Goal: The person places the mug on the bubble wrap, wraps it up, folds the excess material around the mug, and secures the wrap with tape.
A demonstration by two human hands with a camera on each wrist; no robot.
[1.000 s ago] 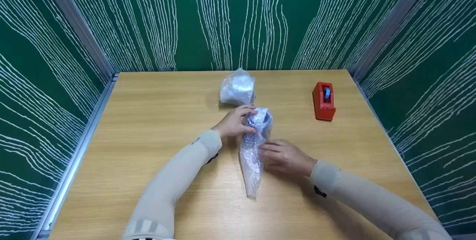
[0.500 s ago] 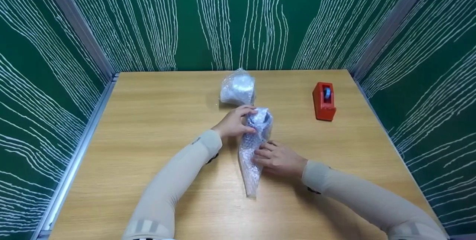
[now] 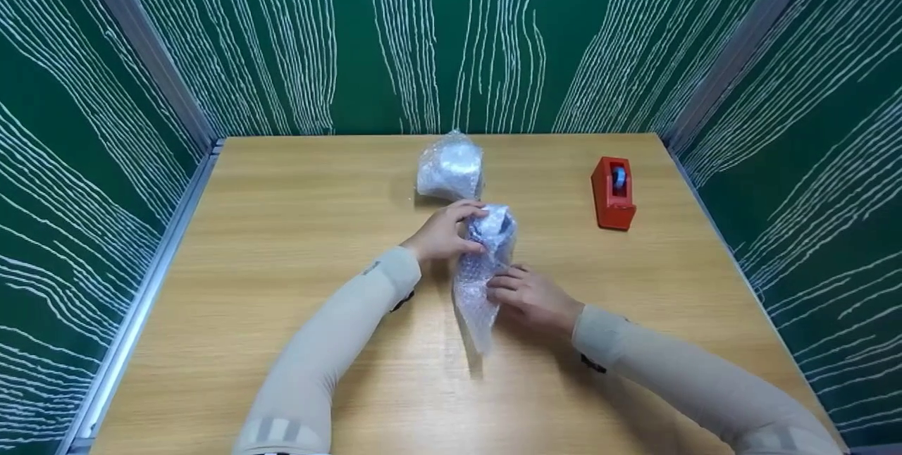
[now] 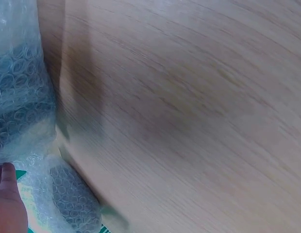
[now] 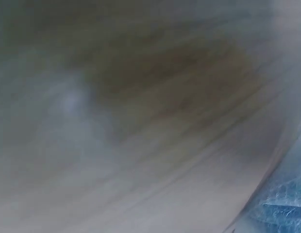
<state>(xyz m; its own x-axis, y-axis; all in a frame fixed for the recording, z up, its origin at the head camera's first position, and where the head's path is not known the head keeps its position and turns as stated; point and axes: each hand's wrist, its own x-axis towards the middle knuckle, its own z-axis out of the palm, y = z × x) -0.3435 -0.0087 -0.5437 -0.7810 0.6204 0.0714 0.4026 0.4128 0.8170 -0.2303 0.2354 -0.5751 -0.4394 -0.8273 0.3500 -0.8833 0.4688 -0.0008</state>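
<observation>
A bundle rolled in clear bubble wrap [image 3: 493, 226] stands at the middle of the table, its contents hidden by the layers. My left hand [image 3: 442, 233] grips its upper part from the left, thumb and fingers spread around that side. Toward the front hangs a loose tail of the wrap [image 3: 473, 300], its tip raised above its shadow. My right hand [image 3: 537, 300] pinches the tail's right edge with curled fingers. In the left wrist view the bubble wrap [image 4: 19, 82] fills the left edge, while the right wrist view catches only a corner of bubble wrap [image 5: 281, 208].
Just behind the bundle sits a second bubble-wrapped item [image 3: 451, 167]. A red tape dispenser [image 3: 613, 194] with a blue roll stands at the back right of the wooden table [image 3: 317, 194]. Green panels with white lines [image 3: 486, 39] enclose the back and sides.
My right hand has come left onto the wrap's tail and taken hold of its edge. The tail's tip has lifted off the table. My left hand stays in place.
</observation>
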